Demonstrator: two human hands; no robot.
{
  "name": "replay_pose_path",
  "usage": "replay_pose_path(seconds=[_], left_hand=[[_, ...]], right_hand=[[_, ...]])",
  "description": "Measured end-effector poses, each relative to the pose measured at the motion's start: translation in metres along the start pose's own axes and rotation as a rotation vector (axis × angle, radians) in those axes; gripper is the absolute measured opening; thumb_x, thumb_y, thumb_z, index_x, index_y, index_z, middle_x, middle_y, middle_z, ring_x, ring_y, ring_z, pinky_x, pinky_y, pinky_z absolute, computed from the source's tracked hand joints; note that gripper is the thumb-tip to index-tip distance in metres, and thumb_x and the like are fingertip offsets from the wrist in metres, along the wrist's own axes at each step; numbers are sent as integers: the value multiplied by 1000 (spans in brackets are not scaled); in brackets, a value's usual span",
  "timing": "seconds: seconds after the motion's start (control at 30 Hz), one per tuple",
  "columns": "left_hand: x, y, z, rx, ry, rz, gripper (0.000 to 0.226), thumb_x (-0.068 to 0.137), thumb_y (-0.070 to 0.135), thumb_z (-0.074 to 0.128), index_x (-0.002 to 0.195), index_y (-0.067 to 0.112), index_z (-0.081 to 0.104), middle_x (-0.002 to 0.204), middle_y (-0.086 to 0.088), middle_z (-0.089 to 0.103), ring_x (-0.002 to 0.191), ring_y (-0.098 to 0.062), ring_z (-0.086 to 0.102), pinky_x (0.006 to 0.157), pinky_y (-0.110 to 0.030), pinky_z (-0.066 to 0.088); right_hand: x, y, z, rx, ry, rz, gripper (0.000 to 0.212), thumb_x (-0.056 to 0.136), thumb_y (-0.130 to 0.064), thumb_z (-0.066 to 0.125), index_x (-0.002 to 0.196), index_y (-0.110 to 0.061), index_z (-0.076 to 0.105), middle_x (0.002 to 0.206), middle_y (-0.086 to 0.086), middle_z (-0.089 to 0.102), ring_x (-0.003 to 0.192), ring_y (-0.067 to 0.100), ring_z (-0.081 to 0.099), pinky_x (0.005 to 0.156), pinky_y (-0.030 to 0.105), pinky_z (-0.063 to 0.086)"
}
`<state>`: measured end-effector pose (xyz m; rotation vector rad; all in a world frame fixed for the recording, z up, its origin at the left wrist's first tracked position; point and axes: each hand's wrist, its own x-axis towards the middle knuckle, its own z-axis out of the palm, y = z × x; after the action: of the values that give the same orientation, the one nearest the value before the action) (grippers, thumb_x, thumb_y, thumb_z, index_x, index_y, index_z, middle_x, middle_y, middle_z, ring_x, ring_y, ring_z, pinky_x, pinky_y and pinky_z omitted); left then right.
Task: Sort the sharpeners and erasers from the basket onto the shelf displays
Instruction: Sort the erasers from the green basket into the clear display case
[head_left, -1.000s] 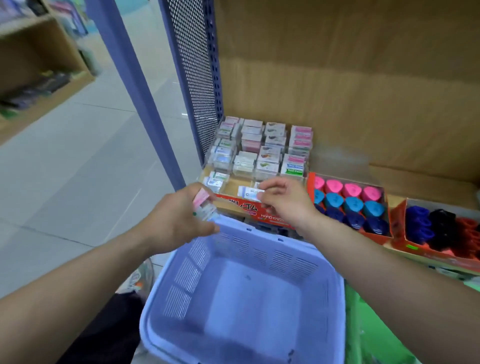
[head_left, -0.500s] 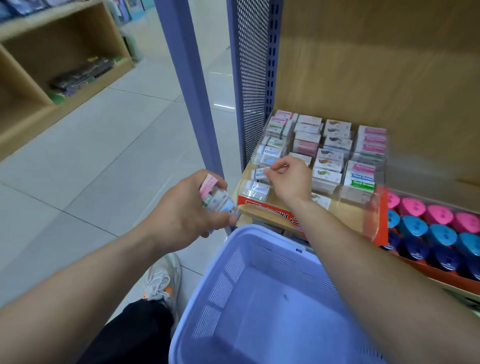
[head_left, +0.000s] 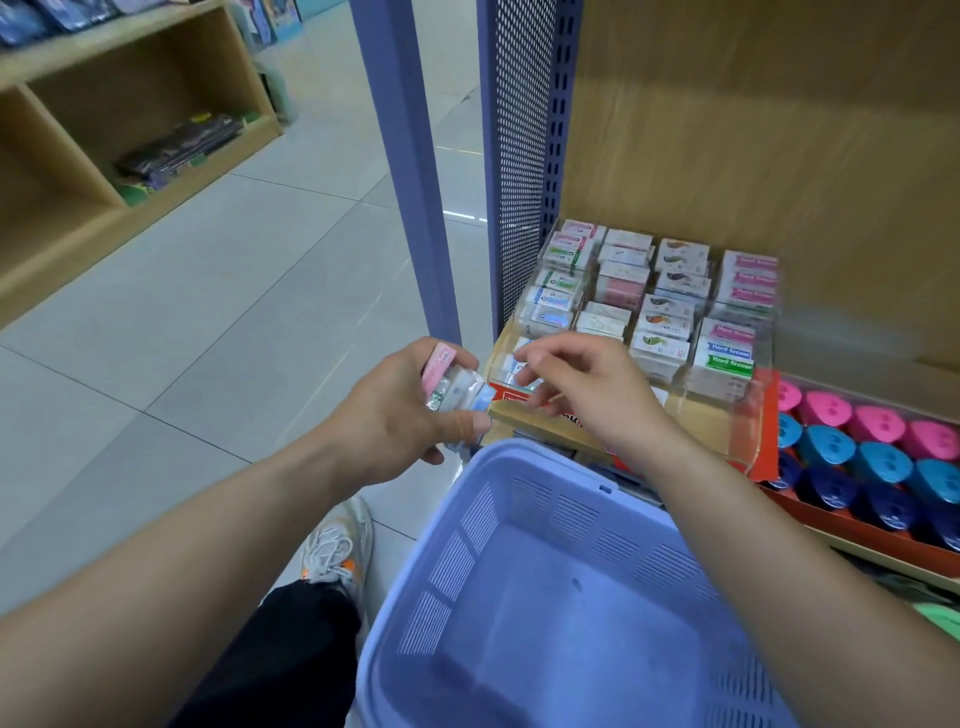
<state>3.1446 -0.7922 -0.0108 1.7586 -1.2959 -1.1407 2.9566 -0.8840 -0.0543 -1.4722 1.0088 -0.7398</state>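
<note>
- The left hand (head_left: 405, 421) grips a small stack of erasers (head_left: 452, 387), fingers curled round them, just left of the shelf edge.
- The right hand (head_left: 587, 395) hovers just beside it with loosely bent fingers; nothing shows in them. It is over the front of the clear case (head_left: 748, 410) of shelved erasers.
- The basket (head_left: 540, 460) sits below both hands.
- Pink and blue sharpeners (head_left: 857, 441) fill a red tray (head_left: 857, 531) right of the right hand.

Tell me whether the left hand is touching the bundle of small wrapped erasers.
Touching. The head view shows the left hand with thumb and fingers curled round the bundle of small wrapped pink, white and blue erasers, gripping it.
</note>
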Motion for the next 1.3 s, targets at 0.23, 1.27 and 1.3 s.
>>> replay_pose_path(seconds=[0.23,1.27,1.3], left_hand=[[-4,13,10,1,2,46,38,78,12,85,107,17,61,90,-16,73,73,-25,68,48,-24,47],[4,6,31,219,-5,0,33,81,16,83,106,17,62,84,-5,73,72,-22,71,48,-26,49],[5,5,32,231,-10,2,32,81,16,83,105,17,61,83,-5,72,69,-18,71,48,-25,48]], right_hand=[[-35,-26,3,208,-161,97,11,90,-13,72,102,-13,72,84,12,74,78,23,72,77,36,61],[-47,15,-45,395,-43,236,18,90,6,64,100,-7,71,92,8,69,82,21,67,73,36,61],[-48,18,-50,432,-27,259,18,93,5,61,104,-5,71,96,9,69,87,23,68,73,39,62]])
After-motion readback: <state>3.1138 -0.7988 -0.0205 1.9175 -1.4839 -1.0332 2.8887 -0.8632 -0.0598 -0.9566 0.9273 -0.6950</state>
